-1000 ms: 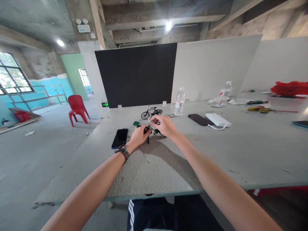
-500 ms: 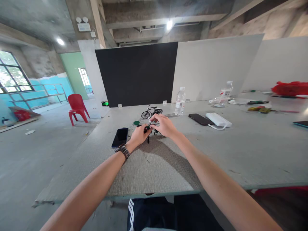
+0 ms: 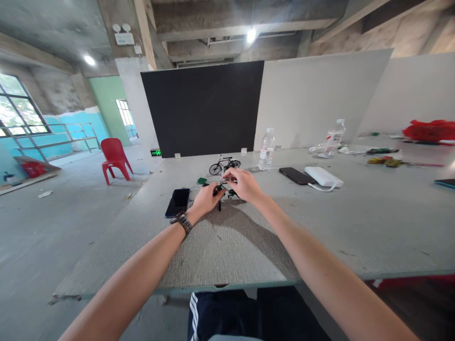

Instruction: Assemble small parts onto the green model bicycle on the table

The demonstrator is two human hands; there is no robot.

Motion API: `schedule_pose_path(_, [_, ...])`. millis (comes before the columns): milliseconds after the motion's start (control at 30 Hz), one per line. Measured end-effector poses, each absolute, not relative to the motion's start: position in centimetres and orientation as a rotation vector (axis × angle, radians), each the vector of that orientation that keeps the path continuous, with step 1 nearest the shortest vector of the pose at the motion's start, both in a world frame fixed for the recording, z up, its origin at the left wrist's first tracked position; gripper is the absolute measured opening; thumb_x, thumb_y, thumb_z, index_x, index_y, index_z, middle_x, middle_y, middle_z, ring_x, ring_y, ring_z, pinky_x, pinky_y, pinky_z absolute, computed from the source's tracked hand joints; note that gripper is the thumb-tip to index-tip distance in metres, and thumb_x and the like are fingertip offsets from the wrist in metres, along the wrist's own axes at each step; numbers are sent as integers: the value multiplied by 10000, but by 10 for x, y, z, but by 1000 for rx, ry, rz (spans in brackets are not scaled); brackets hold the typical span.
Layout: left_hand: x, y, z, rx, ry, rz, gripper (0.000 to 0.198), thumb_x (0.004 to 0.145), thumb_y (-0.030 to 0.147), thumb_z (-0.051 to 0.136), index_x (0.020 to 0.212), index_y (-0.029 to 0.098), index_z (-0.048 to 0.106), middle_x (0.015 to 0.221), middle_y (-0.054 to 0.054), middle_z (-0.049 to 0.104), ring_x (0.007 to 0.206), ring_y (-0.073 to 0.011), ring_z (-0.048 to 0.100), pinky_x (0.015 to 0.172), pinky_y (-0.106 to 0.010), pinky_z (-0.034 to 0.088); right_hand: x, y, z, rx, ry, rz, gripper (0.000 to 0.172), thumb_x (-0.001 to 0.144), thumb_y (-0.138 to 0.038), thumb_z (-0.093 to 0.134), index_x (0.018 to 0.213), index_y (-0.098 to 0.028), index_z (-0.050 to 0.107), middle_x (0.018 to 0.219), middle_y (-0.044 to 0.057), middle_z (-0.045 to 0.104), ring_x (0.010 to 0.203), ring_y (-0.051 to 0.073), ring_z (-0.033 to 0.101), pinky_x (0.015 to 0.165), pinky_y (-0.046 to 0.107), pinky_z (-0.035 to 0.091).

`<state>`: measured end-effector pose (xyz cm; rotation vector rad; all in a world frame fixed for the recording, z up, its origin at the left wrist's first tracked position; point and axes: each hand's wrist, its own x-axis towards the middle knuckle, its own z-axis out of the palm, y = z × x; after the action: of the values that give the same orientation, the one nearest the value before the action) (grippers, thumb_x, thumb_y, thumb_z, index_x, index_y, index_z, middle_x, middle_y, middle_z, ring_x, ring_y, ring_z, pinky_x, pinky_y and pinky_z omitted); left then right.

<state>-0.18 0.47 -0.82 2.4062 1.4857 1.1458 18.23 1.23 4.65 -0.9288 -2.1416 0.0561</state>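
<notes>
My left hand (image 3: 205,199), with a watch (image 3: 181,221) on its wrist, is closed on a small dark model bicycle (image 3: 232,193) low over the table. Much of this bicycle is hidden by my fingers. My right hand (image 3: 245,183) pinches a small silvery part (image 3: 224,180) at the bicycle's top; whether it is joined to the frame I cannot tell. Just behind my hands a second black model bicycle (image 3: 225,166) stands upright. A little green piece (image 3: 202,181) lies beside my left hand, and a dark phone (image 3: 177,202) is to its left.
The grey table (image 3: 227,255) ends close to my lap. On its right are a water bottle (image 3: 266,149), another phone (image 3: 295,175), a white power bank (image 3: 323,177) with a cable, and a second bottle (image 3: 334,138). A black panel (image 3: 204,111) stands behind; a red chair (image 3: 115,160) is on the floor at left.
My right fingers have shifted slightly at the top of the held bicycle, and more of its rear shows below them. My left hand stays in place.
</notes>
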Motion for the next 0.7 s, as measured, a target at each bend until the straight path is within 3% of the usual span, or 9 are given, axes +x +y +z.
schedule_pose_path(300, [-1,1,-4,2398,1497,1122,297,951,434,524,1039,177,646,804,-76,696,724,-218,654,643,-272,430,185,11,50,-865,-2184,69,101,864,-180,601,949,-231,623,923,43,697,868,199,632,746,322,449])
schedule_pose_path(367, [-1,-1,-3,2383,1503,1121,317,955,451,513,1038,176,647,797,-78,695,724,-222,655,637,-273,428,187,13,50,-850,-2221,80,143,853,-224,648,991,-234,609,977,53,693,913,210,629,767,332,456])
schedule_pose_path(500, [0,-2,-2,2359,1510,1120,352,953,494,502,1012,177,644,766,-76,682,707,-227,650,630,-275,424,188,16,46,-871,-2240,100,240,827,-167,655,1041,-241,576,1041,57,684,945,212,628,785,339,468])
schedule_pose_path(700, [0,1,-4,2356,1522,1115,277,939,435,538,989,181,636,791,-82,688,747,-236,660,650,-281,431,184,18,42,-835,-2188,198,195,849,-131,609,1008,-238,573,948,36,697,893,193,662,779,323,481])
